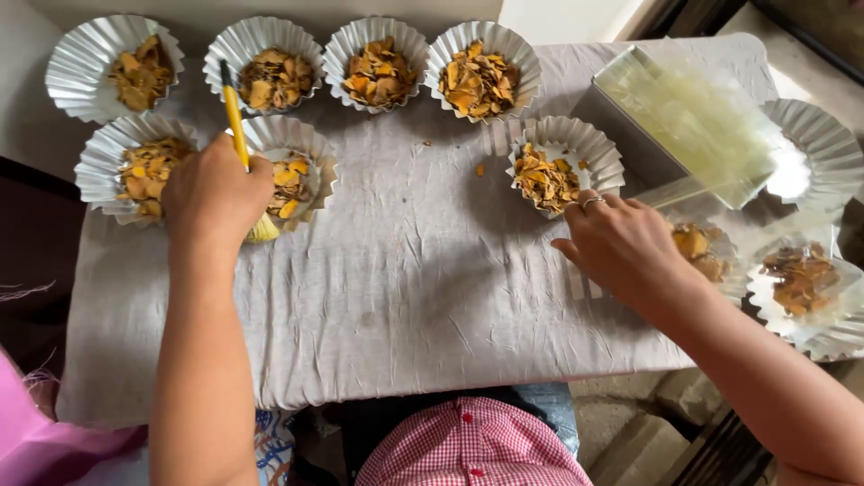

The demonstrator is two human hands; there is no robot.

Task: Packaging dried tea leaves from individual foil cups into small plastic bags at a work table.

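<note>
The left hand (214,191) is clamped around a yellow brush (237,126). The handle's long axis runs up toward 12 o'clock and the bristles (264,229) point down toward 6, touching the near edge of a foil cup (290,171) of orange-brown chips that lies at 3 o'clock from the hand. Another filled cup (135,166) sits just beside the hand at 9 o'clock.

The right hand (621,247) rests with its fingers loosely spread on the cloth, gripping nothing that shows. Its fingertips are just below a filled cup (562,162) at 11 o'clock from it, so this hand is the nearer one to that cup.

Four more filled cups line the far edge of the table (405,288), which is draped in wrinkled grey cloth. At 2 o'clock stands a metal tin (684,117), with further cups beside it. The room beyond is dim.
</note>
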